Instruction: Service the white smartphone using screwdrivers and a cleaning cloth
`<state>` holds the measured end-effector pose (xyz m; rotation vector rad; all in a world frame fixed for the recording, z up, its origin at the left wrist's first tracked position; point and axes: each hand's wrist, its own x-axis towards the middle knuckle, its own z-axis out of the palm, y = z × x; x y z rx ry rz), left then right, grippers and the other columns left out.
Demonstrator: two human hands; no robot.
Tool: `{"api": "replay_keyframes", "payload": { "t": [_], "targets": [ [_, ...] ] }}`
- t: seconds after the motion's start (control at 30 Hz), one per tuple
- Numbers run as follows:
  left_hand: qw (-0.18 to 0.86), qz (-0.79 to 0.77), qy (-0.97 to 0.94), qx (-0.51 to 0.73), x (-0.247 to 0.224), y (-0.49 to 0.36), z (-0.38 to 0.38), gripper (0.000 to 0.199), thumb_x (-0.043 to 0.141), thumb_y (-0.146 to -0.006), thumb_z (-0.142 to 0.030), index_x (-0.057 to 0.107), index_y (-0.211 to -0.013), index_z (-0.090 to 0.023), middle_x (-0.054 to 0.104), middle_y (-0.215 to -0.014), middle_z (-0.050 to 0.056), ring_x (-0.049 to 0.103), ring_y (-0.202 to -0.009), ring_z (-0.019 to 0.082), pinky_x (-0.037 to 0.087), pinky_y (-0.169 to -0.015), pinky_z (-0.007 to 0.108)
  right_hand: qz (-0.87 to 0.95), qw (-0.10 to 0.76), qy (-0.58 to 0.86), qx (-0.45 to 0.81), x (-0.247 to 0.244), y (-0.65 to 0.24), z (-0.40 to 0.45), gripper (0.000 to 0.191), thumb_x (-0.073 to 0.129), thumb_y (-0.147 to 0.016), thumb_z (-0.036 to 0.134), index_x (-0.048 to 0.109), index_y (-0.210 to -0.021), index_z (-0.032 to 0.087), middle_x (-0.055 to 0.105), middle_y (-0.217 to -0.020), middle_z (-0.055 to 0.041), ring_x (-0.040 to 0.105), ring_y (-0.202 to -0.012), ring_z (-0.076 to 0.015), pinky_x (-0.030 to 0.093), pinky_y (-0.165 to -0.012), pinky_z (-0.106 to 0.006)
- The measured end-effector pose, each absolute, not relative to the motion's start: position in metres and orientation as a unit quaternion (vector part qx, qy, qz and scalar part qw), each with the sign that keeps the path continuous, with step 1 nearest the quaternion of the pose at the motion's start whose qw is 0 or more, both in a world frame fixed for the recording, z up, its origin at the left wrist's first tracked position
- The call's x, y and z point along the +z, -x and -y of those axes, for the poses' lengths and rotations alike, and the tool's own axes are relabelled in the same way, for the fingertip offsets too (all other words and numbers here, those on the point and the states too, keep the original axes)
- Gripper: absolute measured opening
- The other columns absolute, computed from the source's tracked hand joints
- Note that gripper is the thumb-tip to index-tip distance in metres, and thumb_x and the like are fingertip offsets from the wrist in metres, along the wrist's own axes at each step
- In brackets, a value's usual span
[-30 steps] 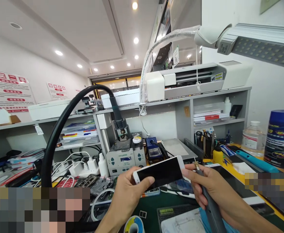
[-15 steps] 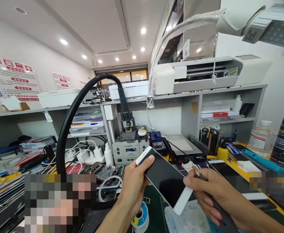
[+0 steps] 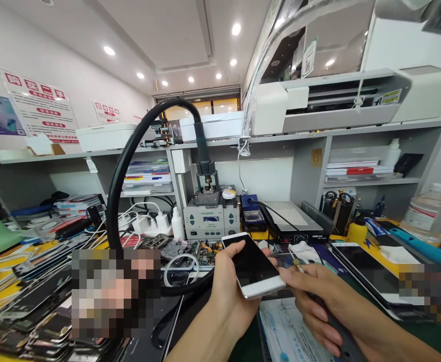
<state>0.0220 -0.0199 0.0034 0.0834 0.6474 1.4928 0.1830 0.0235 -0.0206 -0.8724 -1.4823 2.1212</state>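
Observation:
A white phone with a black screen (image 3: 254,266) rests in my left hand (image 3: 230,296), its thumb over the upper left edge of the glass and other fingertips showing past the far side. My right hand (image 3: 318,301) is wrapped round a dark-handled tool (image 3: 343,332) with a brass-coloured part near its tip. That hand's thumb and forefinger are by the phone's lower right corner; whether they touch it I cannot tell. Under the hands lies a blue and white printed packet (image 3: 293,332).
A thick black hose (image 3: 114,201) arches at the left, ahead of a grey soldering station (image 3: 208,221). Another white phone (image 3: 371,271) lies at the right near a yellow bottle (image 3: 357,230). Phone parts (image 3: 50,327) are piled at the left.
The phone has turned more upright and its lower end has swung left, with my left hand now further under it. The view has shifted, bringing more of the left side into sight.

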Motion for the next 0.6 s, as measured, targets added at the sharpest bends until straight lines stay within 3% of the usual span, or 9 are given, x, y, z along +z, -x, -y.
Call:
{"api": "replay_keyframes", "payload": {
  "t": [0.2, 0.37, 0.6],
  "targets": [
    [0.663, -0.305, -0.015, 0.684, 0.004, -0.019, 0.020, 0.029, 0.052, -0.089, -0.034, 0.067, -0.092, -0.009, 0.071, -0.081, 0.012, 0.067, -0.060, 0.022, 0.057, -0.055, 0.034, 0.502, 0.224, 0.298, 0.781, -0.022, -0.181, -0.013, 0.039, 0.076, -0.084, 0.042, 0.056, -0.062, 0.017, 0.044, -0.036, 0.0096, 0.035, -0.024, -0.0046, 0.039, -0.028, -0.015],
    [0.662, -0.310, -0.019, 0.682, 0.001, -0.017, 0.021, 0.034, 0.054, -0.088, -0.038, 0.069, -0.087, -0.008, 0.071, -0.081, 0.012, 0.067, -0.060, 0.021, 0.053, -0.050, 0.031, 0.491, 0.215, 0.326, 0.779, -0.024, -0.177, -0.004, 0.034, 0.075, -0.085, 0.046, 0.062, -0.075, 0.017, 0.046, -0.037, 0.0098, 0.038, -0.024, -0.0055, 0.039, -0.028, -0.015],
    [0.650, -0.317, -0.013, 0.691, -0.003, -0.019, 0.022, 0.028, 0.057, -0.087, -0.037, 0.069, -0.088, -0.012, 0.071, -0.082, 0.010, 0.067, -0.061, 0.021, 0.054, -0.051, 0.032, 0.504, 0.192, 0.337, 0.772, -0.025, -0.174, 0.000, 0.054, 0.068, -0.087, 0.055, 0.046, -0.053, 0.019, 0.039, -0.031, 0.0070, 0.033, -0.023, -0.0049, 0.034, -0.028, -0.015]
  ]
}}
